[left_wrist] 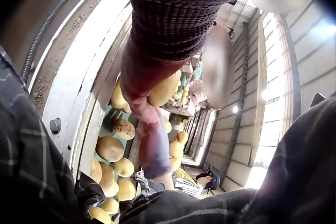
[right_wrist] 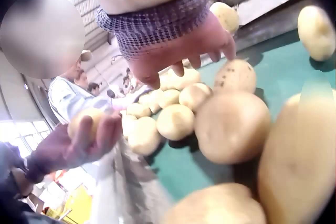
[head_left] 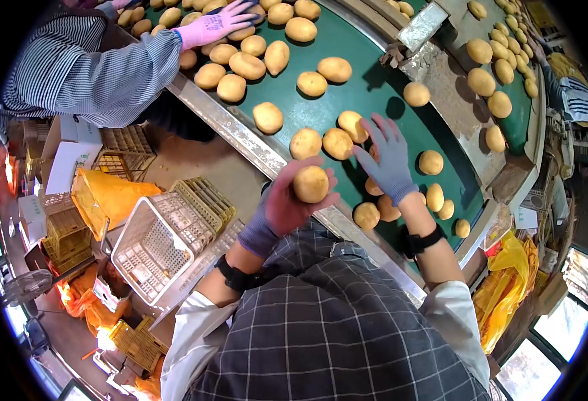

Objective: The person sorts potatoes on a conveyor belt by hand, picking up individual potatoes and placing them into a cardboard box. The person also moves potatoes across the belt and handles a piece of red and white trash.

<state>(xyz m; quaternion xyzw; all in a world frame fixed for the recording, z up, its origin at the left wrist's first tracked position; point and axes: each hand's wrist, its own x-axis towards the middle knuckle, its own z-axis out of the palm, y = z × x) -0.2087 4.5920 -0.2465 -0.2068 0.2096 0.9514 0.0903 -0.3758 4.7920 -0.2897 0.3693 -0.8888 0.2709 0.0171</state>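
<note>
My left hand, in a reddish glove with a purple cuff, is palm up over the metal edge of the conveyor. It holds a round potato, and the fingers curl round its side in the right wrist view. My right hand, gloved in grey-blue, hovers over the green belt with its fingers spread. Beneath and beside it lie several potatoes, one partly hidden behind the fingers. Nearest to its fingertips are a potato and a spotted potato.
At upper left another person's pink-gloved hand reaches over a cluster of potatoes. A metal rail edges the belt. White plastic crate and yellow crates stand on the floor at left. A second belt carries potatoes at far right.
</note>
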